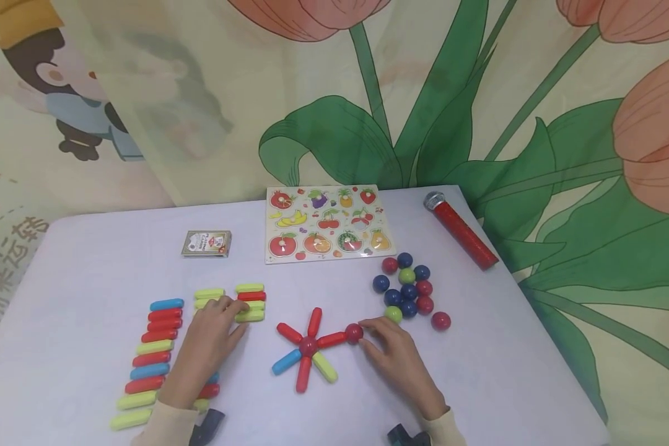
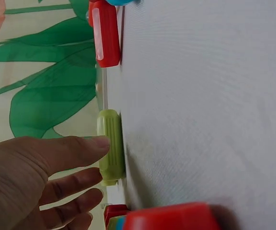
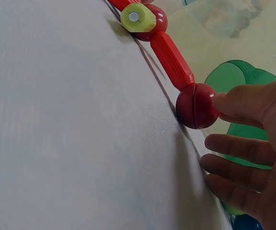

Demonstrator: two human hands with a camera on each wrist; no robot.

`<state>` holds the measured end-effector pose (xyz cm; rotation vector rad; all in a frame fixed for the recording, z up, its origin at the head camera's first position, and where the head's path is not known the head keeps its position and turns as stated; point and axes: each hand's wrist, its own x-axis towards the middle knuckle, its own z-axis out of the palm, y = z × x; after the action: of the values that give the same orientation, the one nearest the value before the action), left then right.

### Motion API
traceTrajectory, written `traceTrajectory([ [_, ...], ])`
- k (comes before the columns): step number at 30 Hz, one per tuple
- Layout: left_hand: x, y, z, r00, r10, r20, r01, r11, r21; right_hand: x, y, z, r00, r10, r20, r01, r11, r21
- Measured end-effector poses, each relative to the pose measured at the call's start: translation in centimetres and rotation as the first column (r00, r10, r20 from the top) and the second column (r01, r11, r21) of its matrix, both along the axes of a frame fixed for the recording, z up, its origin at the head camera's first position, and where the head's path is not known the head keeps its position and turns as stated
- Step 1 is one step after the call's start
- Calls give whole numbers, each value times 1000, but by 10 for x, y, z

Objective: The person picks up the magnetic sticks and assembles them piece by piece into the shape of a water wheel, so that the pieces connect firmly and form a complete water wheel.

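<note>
My right hand (image 1: pixel 396 356) pinches a red ball (image 1: pixel 354 333) between thumb and index finger, its other fingers loosely extended in the right wrist view. That ball meets the outer end of a red stick (image 3: pixel 172 60). The stick is one of several red, blue and yellow-green sticks radiating from a central red ball (image 1: pixel 308 345). To the left, my left hand (image 1: pixel 214 334) reaches over a short row of sticks, its thumb and fingers apart. Its fingertips are right at a yellow-green stick (image 1: pixel 251 316); the thumb overlaps a yellow-green stick (image 2: pixel 111 148) in the left wrist view.
A column of coloured sticks (image 1: pixel 150 368) lies left; others are partly hidden under the left forearm. Blue, red and green balls (image 1: pixel 409 292) cluster right. Farther back are a small card box (image 1: pixel 206 243), a fruit picture board (image 1: pixel 327 224) and a red microphone (image 1: pixel 461 232).
</note>
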<state>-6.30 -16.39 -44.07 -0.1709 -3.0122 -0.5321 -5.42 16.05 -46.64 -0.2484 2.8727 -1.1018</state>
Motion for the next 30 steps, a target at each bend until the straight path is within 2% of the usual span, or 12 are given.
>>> traceTrajectory([
  [10,2,-1,-4,1000,-6,20,6,1000,5,3,1,1,1000,3,17,-3,1000,2],
  [20,-3,1,-4,999,-2,42,3,1000,-20,2,2,0,999,37,-17,-37,999,4],
  [22,-3,1,-4,999,-1,49,2,1000,-22,2,1,0,998,30,-55,-28,999,27],
  [25,-3,1,-4,998,-3,58,5,1000,-30,5,-4,0,986,49,-162,-37,996,76],
  [27,-3,2,-4,998,-1,62,3,1000,-30,8,-8,0,968,91,-236,-67,992,105],
  [30,-3,2,-5,998,2,63,0,1000,-27,12,-16,1,943,169,-288,-135,982,133],
])
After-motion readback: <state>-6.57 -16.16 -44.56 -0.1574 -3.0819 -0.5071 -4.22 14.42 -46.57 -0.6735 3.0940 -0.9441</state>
